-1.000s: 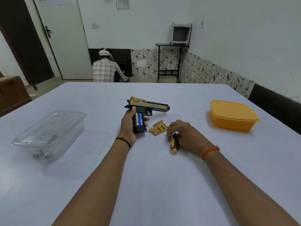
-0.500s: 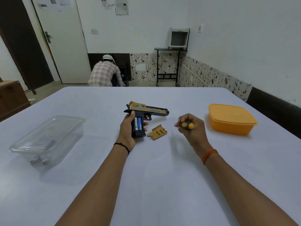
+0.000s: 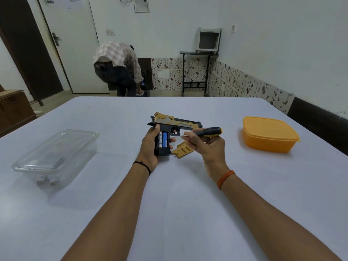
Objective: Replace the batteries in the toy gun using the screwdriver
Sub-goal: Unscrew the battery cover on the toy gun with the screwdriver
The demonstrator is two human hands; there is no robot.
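Head view: the right hand [image 3: 205, 147] has its fingers [image 3: 195, 137] closed on the screwdriver [image 3: 205, 132], tip pointing at the two batteries [image 3: 163, 139]. Left hand [image 3: 150, 147] wraps the toy gun [image 3: 175, 125] by its open grip on the table [image 3: 178, 204]. Its cover [image 3: 182, 150] lies just beside; an orange box [image 3: 269, 134] sits right, a clear box [image 3: 56, 153] left.

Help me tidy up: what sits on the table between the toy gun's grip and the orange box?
In the head view, the detached gold battery cover and a small screw lie beside the toy gun; onward to the orange box, bare table.
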